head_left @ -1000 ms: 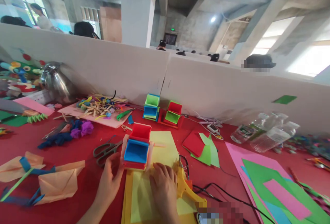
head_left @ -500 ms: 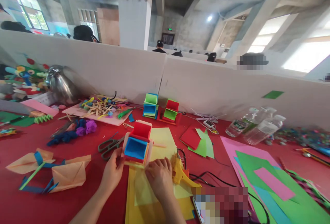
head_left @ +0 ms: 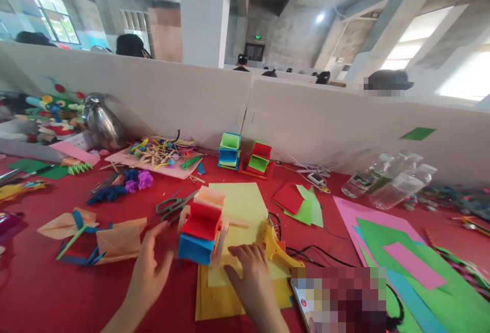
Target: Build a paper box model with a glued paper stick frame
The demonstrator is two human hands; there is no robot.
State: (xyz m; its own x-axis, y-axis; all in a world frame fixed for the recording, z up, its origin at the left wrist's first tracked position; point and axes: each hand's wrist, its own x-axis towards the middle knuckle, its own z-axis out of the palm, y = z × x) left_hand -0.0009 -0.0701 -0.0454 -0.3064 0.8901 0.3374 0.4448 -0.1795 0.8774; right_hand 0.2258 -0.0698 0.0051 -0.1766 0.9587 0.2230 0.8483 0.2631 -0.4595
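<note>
A paper craft of a red box and a blue box [head_left: 201, 228] with pale wooden sticks at its sides stands tipped up on the yellow paper sheet [head_left: 239, 205], its boxes facing me. My left hand [head_left: 147, 271] is just left of it, fingers spread and holding nothing, its fingertip close to the craft without clearly touching. My right hand [head_left: 252, 279] lies on the yellow paper at the craft's lower right corner, fingers stretched forward. A yellow glue gun [head_left: 273, 243] lies right beside my right hand.
Scissors [head_left: 174, 203] lie behind the craft. Folded peach paper shapes [head_left: 118, 238] sit to the left, coloured sheets [head_left: 401, 256] and plastic bottles [head_left: 390, 182] to the right. Stacked paper boxes [head_left: 228, 150] and a tray of sticks [head_left: 156, 157] stand by the white partition [head_left: 306, 128].
The craft went from lying flat, openings up, to tipped up on edge. My left hand let go of its side and spread open. My right hand stayed on the yellow paper.
</note>
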